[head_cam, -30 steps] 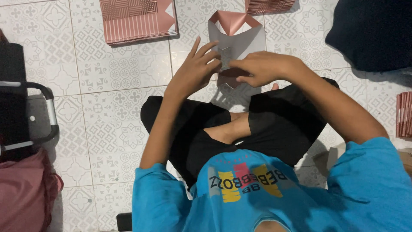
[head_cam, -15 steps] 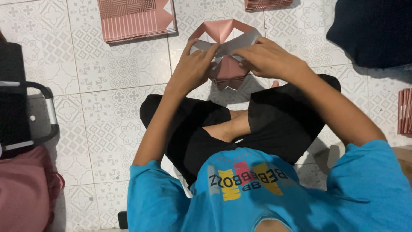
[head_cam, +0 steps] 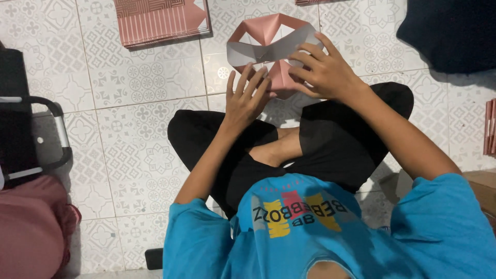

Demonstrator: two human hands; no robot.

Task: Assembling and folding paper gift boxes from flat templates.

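A pink paper bag, half folded with its white inside showing, lies on the tiled floor in front of my crossed legs. My right hand presses on the bag's right side, fingers curled over the white band. My left hand rests flat with fingers spread at the bag's lower left edge, touching the pink fold. Both forearms reach out over my black trousers.
A stack of flat pink striped bags lies on the floor at the upper left. A dark cloth bundle sits at the upper right. A black case with a grey handle and a pink cloth are on the left. More pink sheets lie at the right edge.
The folded bag has been opened out wider and pressed down onto the floor. My left hand has slid from its top down to its lower left edge.
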